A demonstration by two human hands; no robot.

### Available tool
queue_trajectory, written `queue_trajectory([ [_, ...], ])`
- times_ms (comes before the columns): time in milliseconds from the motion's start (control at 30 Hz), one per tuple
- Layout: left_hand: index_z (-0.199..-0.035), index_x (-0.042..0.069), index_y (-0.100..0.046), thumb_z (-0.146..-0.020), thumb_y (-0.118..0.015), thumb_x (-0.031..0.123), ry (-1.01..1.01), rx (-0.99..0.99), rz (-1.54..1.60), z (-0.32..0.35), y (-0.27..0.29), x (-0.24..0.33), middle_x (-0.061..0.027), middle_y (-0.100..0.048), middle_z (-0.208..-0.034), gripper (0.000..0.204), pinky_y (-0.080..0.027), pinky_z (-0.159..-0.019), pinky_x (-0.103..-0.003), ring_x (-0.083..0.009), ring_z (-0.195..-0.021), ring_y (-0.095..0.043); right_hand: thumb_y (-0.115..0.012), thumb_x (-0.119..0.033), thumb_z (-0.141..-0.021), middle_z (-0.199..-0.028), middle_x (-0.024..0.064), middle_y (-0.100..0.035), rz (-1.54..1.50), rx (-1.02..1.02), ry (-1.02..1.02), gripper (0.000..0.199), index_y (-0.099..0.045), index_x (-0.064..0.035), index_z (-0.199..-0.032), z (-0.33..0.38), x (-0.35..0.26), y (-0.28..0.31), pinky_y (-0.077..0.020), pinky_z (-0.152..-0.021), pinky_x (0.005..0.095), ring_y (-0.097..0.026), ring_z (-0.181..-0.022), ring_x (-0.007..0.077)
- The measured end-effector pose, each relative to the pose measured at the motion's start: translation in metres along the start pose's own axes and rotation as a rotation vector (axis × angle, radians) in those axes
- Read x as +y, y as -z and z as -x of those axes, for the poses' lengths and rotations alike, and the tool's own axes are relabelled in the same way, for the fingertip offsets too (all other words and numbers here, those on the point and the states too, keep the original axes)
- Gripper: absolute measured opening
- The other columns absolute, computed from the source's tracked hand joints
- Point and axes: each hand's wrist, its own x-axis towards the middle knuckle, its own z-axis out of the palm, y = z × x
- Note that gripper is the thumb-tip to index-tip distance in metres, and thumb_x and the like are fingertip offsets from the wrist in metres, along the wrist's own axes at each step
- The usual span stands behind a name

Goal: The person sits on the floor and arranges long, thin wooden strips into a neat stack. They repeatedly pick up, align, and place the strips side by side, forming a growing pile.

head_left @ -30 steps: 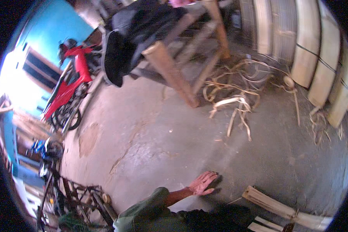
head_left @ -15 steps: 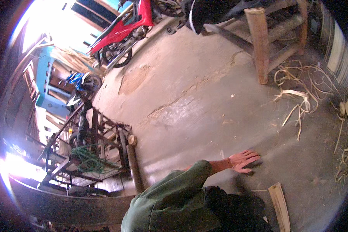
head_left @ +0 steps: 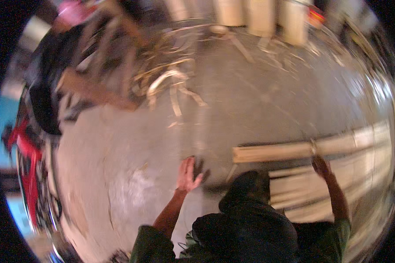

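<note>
My left hand (head_left: 189,175) is over the grey floor, its fingers apart and holding nothing; a shadow lies right beside it. To the right, my right hand (head_left: 322,166) reaches to the near edge of a long pale wooden slat (head_left: 272,152). Motion smears its fingers, so I cannot make out whether they grip the slat or only touch it. More pale slats (head_left: 303,193) lie in a row nearer to me, beside my dark-clothed knee (head_left: 245,193).
Peeled strips (head_left: 175,83) lie tangled on the floor ahead, near a wooden stool (head_left: 96,90) at the far left. Pale upright pieces (head_left: 261,17) stand at the far side. A red motorbike (head_left: 28,153) is at the left edge.
My view has swung to the right, bringing my right hand and the row of slats into sight. My left hand still has its fingers spread near the floor.
</note>
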Motion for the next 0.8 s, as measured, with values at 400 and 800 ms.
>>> queue_trajectory([
  [400, -0.14, -0.003, -0.035, -0.091, -0.051, 0.047, -0.149, 0.032, -0.034, -0.001, -0.012, -0.004, -0.0277, -0.04, -0.138, 0.072, -0.031, -0.105, -0.055, -0.0445, -0.127, -0.039, -0.053, -0.023, -0.089, -0.084, 0.0153, -0.063, 0.228, -0.199, -0.309, 0.017, -0.058, -0.0078, -0.086, 0.051, 0.026, 0.011, -0.054, -0.068, 0.0493, -0.063, -0.083, 0.0361],
  [800, -0.137, -0.004, -0.041, -0.095, -0.041, 0.057, -0.139, 0.075, -0.063, -0.004, -0.017, 0.004, -0.0263, -0.043, -0.136, 0.074, -0.033, -0.106, -0.053, -0.0428, -0.126, -0.041, -0.049, -0.025, -0.095, -0.137, 0.0118, -0.05, 0.763, -0.278, 0.015, 0.029, -0.062, -0.0063, -0.113, 0.056, 0.044, -0.031, -0.0312, -0.115, 0.0359, -0.045, -0.13, 0.0229],
])
